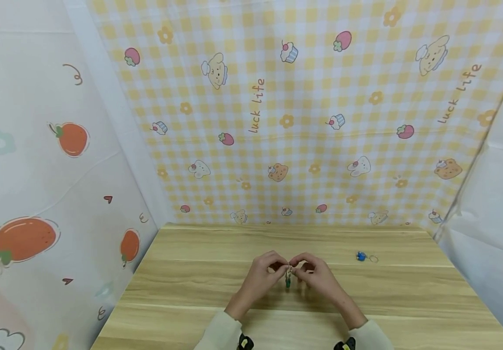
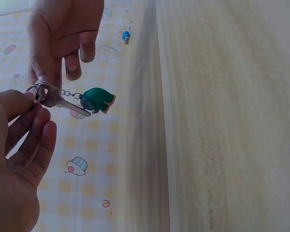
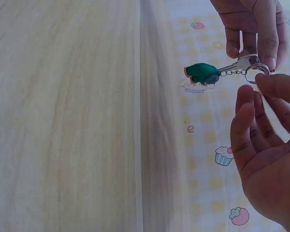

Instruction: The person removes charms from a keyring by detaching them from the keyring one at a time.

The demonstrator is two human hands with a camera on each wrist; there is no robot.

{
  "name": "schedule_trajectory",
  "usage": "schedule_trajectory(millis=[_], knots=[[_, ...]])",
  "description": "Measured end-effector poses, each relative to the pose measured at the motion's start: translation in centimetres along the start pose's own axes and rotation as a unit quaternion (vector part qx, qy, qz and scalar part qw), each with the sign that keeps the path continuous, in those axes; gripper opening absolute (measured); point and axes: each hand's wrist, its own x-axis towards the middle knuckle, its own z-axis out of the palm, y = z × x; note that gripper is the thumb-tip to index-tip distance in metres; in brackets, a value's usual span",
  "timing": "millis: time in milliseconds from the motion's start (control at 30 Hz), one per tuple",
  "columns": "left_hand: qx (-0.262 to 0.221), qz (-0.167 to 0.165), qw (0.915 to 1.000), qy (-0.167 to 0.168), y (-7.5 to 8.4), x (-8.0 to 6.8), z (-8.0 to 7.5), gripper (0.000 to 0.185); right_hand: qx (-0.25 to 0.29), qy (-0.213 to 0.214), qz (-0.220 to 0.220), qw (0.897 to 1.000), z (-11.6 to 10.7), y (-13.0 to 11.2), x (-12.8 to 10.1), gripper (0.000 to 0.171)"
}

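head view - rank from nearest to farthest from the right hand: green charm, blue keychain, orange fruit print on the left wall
1. green charm: hanging just below the fingertips of the right hand.
2. blue keychain: on the table, off to the right.
3. orange fruit print: far left, on the side wall.

Both hands pinch key ring (image 3: 255, 73) (apparently); green charm (image 3: 203, 73) dangles beside wooden table (image 3: 63, 121).
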Motion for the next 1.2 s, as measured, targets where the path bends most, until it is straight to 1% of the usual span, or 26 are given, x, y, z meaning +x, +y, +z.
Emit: schedule_trajectory(millis=[200, 367, 600, 800, 900, 1000, 1200], knots=[[-0.002, -0.023, 0.9997, -0.002, 0.09, -0.03, -0.10, 0.006, 0.005, -0.007, -0.021, 1.000, 0.02, 0.01, -0.01, 0.012], [-0.001, -0.028, 0.9996, 0.001, 0.04, -0.08, -0.09, 0.007, 0.005, -0.008, -0.025, 1.000, 0.17, -0.11, -0.07, 0.010], [-0.002, -0.012, 0.9999, 0.002, 0.02, -0.05, -0.10, 0.006, 0.002, 0.002, -0.016, 1.000, 0.45, -0.10, -0.08, 0.006], [-0.011, 0.006, 0.9999, -0.011, -0.13, -0.01, -0.01, 0.005, -0.009, 0.021, -0.005, 1.000, 0.53, -0.06, -0.13, 0.005], [-0.012, 0.007, 0.9998, -0.017, -0.21, -0.07, 0.07, 0.006, -0.015, 0.028, 0.008, 0.999, 0.55, -0.03, -0.15, 0.005], [-0.010, 0.007, 0.9998, -0.016, -0.18, -0.12, 0.10, 0.006, -0.015, 0.028, 0.017, 0.999, 0.57, -0.01, -0.10, 0.005], [-0.009, -0.007, 0.9998, -0.013, -0.02, -0.17, 0.03, 0.005, -0.010, 0.021, 0.022, 0.999, 0.56, 0.02, -0.05, 0.007]])
